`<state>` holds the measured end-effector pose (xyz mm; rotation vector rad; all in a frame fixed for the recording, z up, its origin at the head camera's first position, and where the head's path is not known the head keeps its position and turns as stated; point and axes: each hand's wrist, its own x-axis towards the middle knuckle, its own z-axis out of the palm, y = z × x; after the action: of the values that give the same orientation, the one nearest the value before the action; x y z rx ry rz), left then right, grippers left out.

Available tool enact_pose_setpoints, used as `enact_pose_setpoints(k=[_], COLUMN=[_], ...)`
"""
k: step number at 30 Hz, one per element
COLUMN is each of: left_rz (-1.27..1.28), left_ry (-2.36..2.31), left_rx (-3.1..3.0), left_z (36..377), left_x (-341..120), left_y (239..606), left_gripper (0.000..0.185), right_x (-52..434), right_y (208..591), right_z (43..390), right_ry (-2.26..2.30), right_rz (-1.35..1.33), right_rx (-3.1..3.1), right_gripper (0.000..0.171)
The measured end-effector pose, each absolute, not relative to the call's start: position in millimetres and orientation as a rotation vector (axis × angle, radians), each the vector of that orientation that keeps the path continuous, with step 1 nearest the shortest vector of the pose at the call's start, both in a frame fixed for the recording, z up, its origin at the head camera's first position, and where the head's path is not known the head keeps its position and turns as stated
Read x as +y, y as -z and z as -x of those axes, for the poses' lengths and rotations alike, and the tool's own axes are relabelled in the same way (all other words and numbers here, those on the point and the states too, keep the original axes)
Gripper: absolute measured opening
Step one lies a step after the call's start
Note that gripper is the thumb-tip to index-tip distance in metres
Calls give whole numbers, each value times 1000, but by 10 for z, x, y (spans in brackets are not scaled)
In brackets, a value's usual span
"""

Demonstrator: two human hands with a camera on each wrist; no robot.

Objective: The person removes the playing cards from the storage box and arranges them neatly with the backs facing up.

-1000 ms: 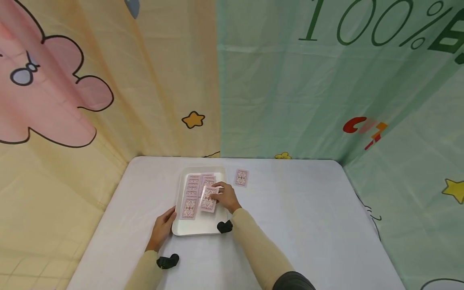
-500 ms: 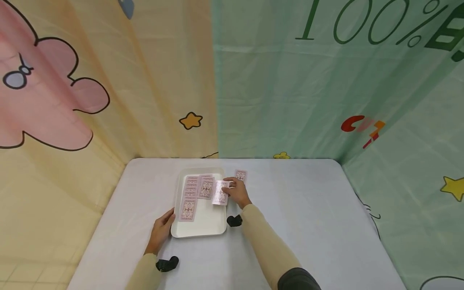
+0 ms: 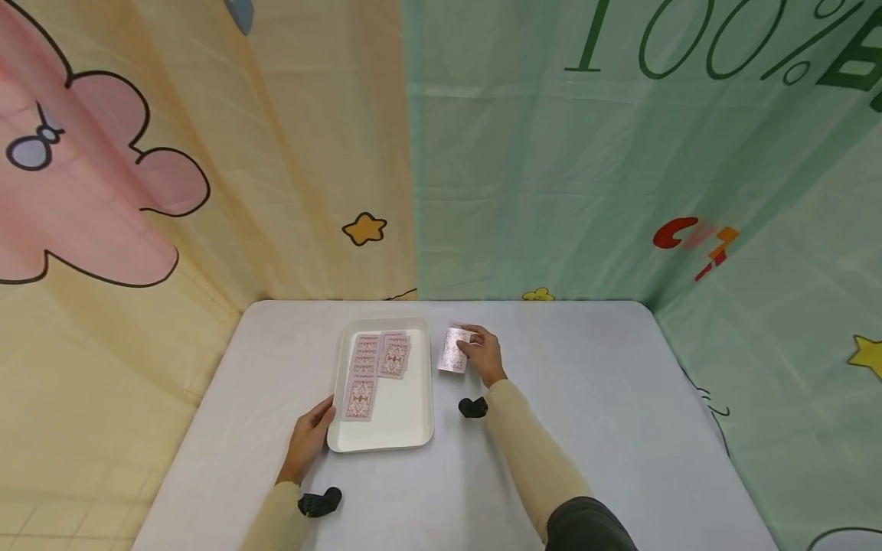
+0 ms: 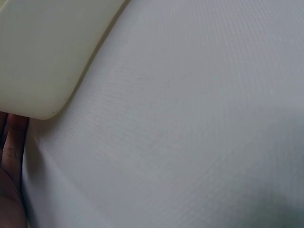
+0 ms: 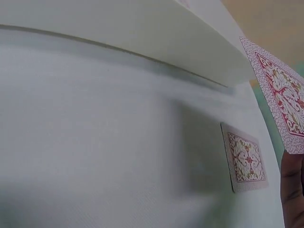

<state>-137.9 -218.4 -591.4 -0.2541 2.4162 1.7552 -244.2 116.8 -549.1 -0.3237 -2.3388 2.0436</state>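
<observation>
My right hand (image 3: 485, 356) pinches a playing card (image 3: 452, 350) by its right edge, just right of the tray, with its red patterned back showing. In the right wrist view this held card (image 5: 285, 95) hangs tilted above the table, and another card (image 5: 247, 159) lies face down beneath it. From the head, the raised card covers most of that lower one. My left hand (image 3: 308, 440) rests its fingertips against the left outer wall of the white tray (image 3: 400, 417). Inside, overlapping face-down cards form a longer left column (image 3: 360, 398) and a shorter right column (image 3: 394, 360).
A white cloth covers the table (image 3: 586, 413), which meets printed curtains (image 3: 537, 191) at the back and sides. Black wrist-worn devices (image 3: 320, 502) sit near both hands. The tray's raised wall (image 5: 142, 33) stands beside the right hand's work area.
My right hand has carried the pinched card rightward from above the tray's right column, past the rim, to over the card lying on the table. My left hand stays at the tray.
</observation>
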Motion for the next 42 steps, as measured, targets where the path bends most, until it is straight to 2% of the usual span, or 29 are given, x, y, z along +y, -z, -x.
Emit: enact_pose_setpoints(k=[21,30,42], left_rz=[277,274,270], left_ry=[-1731,-1738,-1724], left_rx=[2444,2424,2435], left_z=[1400,1407,1391], left_x=[-2228,-2214,-2188], left_y=[5962,5957,5950], left_gripper=[45,45,45], right_x=[1669,1851,1895], right_y=[5653,5723,5796], right_z=[2809,2922,3002], right_ry=[-1994,-1860,-1694], right_rz=[501,661,635], right_rx=[-2328,-2448,-2582], right_gripper=[35,36,37])
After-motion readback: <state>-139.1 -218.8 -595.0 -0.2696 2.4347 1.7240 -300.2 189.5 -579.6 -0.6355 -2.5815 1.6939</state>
